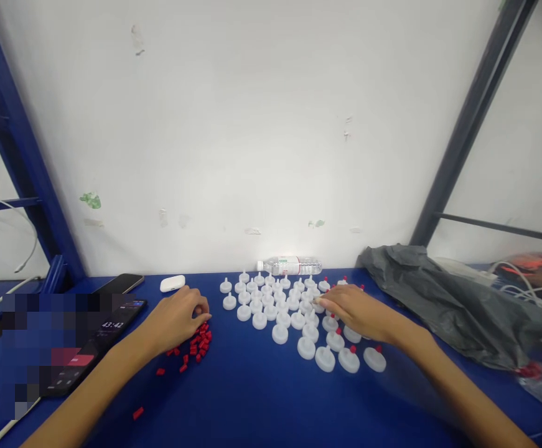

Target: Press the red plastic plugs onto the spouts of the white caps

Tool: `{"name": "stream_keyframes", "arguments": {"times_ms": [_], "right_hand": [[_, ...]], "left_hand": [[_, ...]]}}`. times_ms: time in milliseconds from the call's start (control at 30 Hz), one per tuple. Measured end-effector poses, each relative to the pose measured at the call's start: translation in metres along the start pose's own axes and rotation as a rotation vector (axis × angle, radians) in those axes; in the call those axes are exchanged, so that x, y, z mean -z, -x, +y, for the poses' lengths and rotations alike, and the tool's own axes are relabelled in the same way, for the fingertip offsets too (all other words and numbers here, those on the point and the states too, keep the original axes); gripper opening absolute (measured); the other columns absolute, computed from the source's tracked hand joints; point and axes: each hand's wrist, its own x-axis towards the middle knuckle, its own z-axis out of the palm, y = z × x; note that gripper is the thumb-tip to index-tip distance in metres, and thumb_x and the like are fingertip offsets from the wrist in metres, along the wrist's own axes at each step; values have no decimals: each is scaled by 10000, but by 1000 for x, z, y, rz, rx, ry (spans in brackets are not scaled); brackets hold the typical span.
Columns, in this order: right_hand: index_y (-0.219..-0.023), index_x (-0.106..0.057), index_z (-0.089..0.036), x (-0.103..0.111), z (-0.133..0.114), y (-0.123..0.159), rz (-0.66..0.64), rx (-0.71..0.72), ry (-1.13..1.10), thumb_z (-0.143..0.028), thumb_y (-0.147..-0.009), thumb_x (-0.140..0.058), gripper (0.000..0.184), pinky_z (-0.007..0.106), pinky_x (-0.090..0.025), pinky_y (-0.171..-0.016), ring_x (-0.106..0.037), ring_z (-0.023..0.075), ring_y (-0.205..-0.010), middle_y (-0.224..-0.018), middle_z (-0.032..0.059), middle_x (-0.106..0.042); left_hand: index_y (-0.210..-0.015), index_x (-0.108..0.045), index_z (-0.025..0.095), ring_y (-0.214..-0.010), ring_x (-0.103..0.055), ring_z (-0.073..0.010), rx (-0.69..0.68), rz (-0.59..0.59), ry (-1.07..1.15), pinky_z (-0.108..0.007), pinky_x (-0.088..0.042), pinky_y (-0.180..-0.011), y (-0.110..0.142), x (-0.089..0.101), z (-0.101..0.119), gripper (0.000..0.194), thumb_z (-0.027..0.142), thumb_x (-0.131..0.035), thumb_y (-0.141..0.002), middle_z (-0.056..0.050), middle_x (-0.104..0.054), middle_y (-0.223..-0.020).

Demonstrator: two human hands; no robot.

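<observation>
My left hand (177, 318) is over a loose pile of small red caps (199, 342), thumb and forefinger pinched together at the pile's upper edge. Whatever those fingertips hold is too small or hidden. My right hand (352, 308) reaches into a group of round white lids with pointed spouts (280, 333). Its thumb and fingers close on one white spouted lid (317, 306), which they partly cover. Around and below the right hand, several lids carry red caps on their spouts, such as the capped lid (348, 361) at the front.
A clear plastic bottle (294, 266) lies against the wall behind the lids. On the left are a white earbud case (172, 284), a dark phone (120, 283) and a phone with a lit timer (107, 336). A grey plastic bag (439, 305) slumps on the right.
</observation>
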Motion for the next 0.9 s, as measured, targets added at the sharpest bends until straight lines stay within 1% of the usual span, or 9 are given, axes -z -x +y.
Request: {"name": "stream_keyframes", "arguments": {"times_ms": [133, 200, 267, 333, 433, 500, 600, 733, 900], "right_hand": [[-887, -673, -208, -7, 0, -1, -50, 64, 6, -433, -1079, -200, 558, 432, -449, -905, -635, 243, -845, -848, 68, -706], [-1001, -702, -217, 0, -1, 0, 24, 45, -15, -463, -1069, -278, 495, 450, -430, -967, -645, 266, -989, -999, 79, -732], [-1108, -696, -240, 11, -7, -1, 108, 0, -74, -540, -1011, -444, 404, 437, -447, -968, -626, 284, -1100, -1137, 78, -716], [-1112, -683, -256, 22, -19, -5, 157, -5, -163, -563, -941, -578, 366, 397, -487, -916, -629, 266, -1090, -1171, 63, -696], [-1054, -647, -255, 29, -45, -17, 172, 146, -248, -434, -983, -569, 207, 354, -498, -876, -638, 207, -1004, -1126, 40, -680], [-1067, -607, -241, 23, -61, -27, 173, 264, -212, -322, -1016, -513, 135, 361, -490, -866, -631, 207, -978, -1086, 50, -676], [-1082, -563, -220, 1, -76, -39, 176, 348, -150, -228, -1023, -471, 110, 362, -482, -853, -621, 213, -947, -1029, 61, -672], [-1079, -548, -226, -26, -80, -42, 159, 363, -210, -276, -1018, -521, 83, 315, -495, -815, -629, 195, -917, -1025, 49, -662], [-1090, -550, -233, -39, -81, -38, 224, 391, -259, -308, -1006, -561, 112, 307, -508, -821, -642, 191, -938, -1061, 53, -668]], "left_hand": [[-845, -701, 244, -881, -651, -247, -22, -2, 5, -339, -477, -739, 0, 1, 1, 218, 332, -506, -886, -61, -697, -915], [-872, -695, 239, -878, -650, -248, -26, 44, 31, -342, -474, -745, 1, 6, 5, 248, 356, -479, -908, -63, -707, -916], [-901, -692, 237, -855, -654, -245, -20, 116, 92, -342, -470, -740, 0, 11, 13, 270, 387, -468, -926, -53, -719, -902], [-920, -688, 231, -809, -660, -235, -12, 187, 209, -337, -473, -726, -1, 14, 24, 279, 416, -480, -935, -38, -729, -867], [-918, -682, 212, -819, -684, -221, -34, 214, 496, -316, -503, -735, -5, 11, 45, 274, 434, -522, -932, -28, -746, -858], [-907, -679, 198, -860, -698, -219, -60, 169, 675, -309, -528, -775, -8, 3, 58, 268, 433, -551, -922, -37, -757, -888], [-878, -674, 178, -839, -709, -228, -64, 134, 835, -314, -553, -755, -9, -8, 72, 294, 453, -572, -911, -62, -758, -873], [-897, -675, 180, -824, -721, -236, -57, 140, 945, -280, -557, -634, 0, -12, 83, 316, 483, -589, -908, -75, -749, -871], [-886, -692, 182, -832, -716, -235, -63, 135, 994, -230, -505, -520, 8, -5, 87, 284, 462, -643, -880, -71, -742, -886]]}}
